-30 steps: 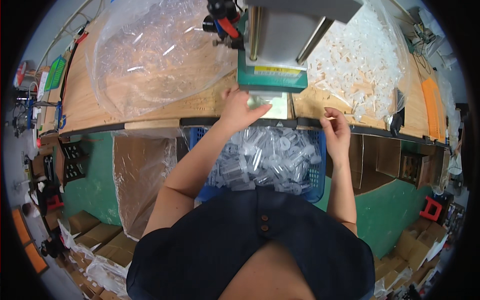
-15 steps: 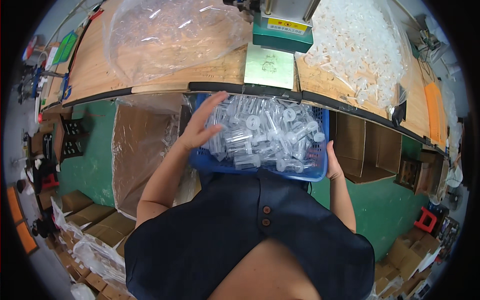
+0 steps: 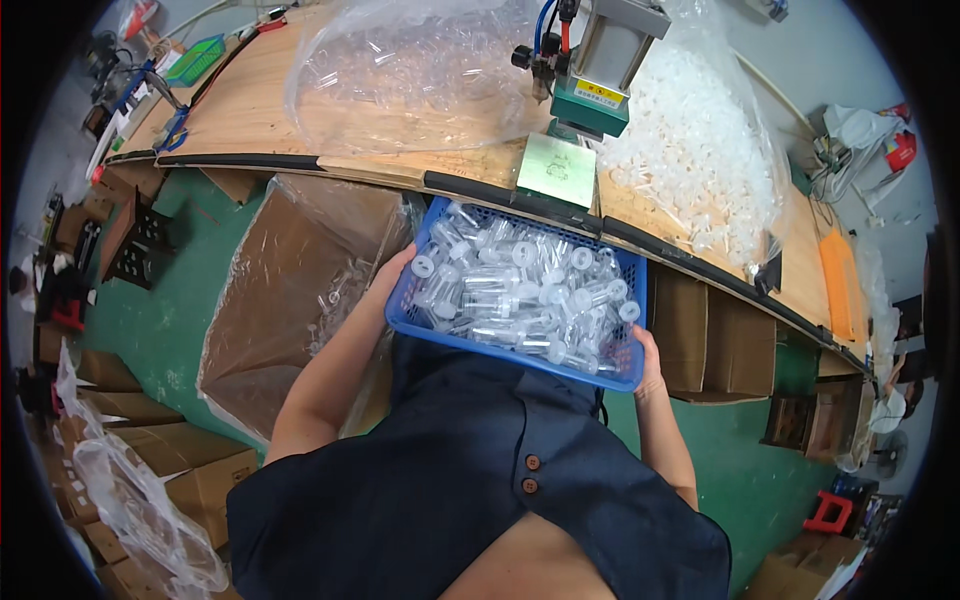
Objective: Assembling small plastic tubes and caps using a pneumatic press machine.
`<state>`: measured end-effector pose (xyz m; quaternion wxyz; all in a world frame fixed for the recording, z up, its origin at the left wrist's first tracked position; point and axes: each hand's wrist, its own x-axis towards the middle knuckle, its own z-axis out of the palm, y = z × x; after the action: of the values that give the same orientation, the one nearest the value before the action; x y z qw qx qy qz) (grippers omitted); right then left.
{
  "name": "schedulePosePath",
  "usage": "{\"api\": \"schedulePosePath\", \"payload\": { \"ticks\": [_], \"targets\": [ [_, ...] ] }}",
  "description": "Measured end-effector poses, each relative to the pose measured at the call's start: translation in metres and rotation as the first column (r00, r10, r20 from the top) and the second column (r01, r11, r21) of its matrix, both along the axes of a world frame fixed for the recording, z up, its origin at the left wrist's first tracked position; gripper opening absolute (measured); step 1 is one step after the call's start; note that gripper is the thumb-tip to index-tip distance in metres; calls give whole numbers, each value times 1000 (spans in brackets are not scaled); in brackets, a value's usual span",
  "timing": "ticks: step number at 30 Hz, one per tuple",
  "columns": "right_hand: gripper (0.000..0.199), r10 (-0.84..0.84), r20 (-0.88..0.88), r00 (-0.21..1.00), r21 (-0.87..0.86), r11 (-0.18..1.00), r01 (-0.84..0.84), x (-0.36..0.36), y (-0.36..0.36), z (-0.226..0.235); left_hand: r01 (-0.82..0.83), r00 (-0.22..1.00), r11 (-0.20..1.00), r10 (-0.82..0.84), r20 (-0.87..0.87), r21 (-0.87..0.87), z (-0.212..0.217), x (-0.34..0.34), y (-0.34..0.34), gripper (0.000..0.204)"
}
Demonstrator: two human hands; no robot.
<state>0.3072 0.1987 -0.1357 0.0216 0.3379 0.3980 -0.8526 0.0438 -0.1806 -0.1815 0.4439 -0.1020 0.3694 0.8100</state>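
Note:
A blue plastic basket (image 3: 487, 356) is in front of my body at the edge of the workbench, heaped with clear plastic tubes (image 3: 490, 280) that have round whitish caps. My left hand (image 3: 398, 268) is at the basket's left side, its fingers mostly hidden behind the wall. On the opposite side my right hand (image 3: 648, 362) grips the near right corner, thumb up by the rim. The basket is tilted slightly, its right end nearer to me.
Above the basket on the workbench (image 3: 240, 110) stands a green-and-grey press (image 3: 592, 110) over a metal plate (image 3: 557, 170). Clear bags of parts (image 3: 420, 85) and a pile of small whitish pieces (image 3: 695, 150) flank it. Below are a lined carton (image 3: 290, 260) and another carton (image 3: 735, 345).
My left hand, raised over the basket's left edge before, has come down to its side. The basket has turned slightly, right end toward me, and the view has shifted.

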Motion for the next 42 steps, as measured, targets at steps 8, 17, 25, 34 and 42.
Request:
{"api": "schedulePosePath", "payload": {
  "ticks": [8,17,25,34,42],
  "targets": [
    [46,12,-1,1000,-46,999,-12,37,-17,9,88,994,996,-88,71,-4,46,44,-28,51],
    [56,139,-217,966,124,986,-114,-64,-37,63,-60,993,978,39,-108,-200,101,84,-147,58],
    [72,523,-573,630,90,805,-587,-226,-150,128,-733,597,677,686,-416,64,164,156,-212,55],
    [47,758,-85,647,597,558,-576,-199,-110,55,-838,541,470,654,-528,-277,133,196,-337,70],
    [38,484,106,869,519,718,-463,-109,-28,-12,-287,957,-107,-66,-281,-952,27,109,-344,111]
  ]
}}
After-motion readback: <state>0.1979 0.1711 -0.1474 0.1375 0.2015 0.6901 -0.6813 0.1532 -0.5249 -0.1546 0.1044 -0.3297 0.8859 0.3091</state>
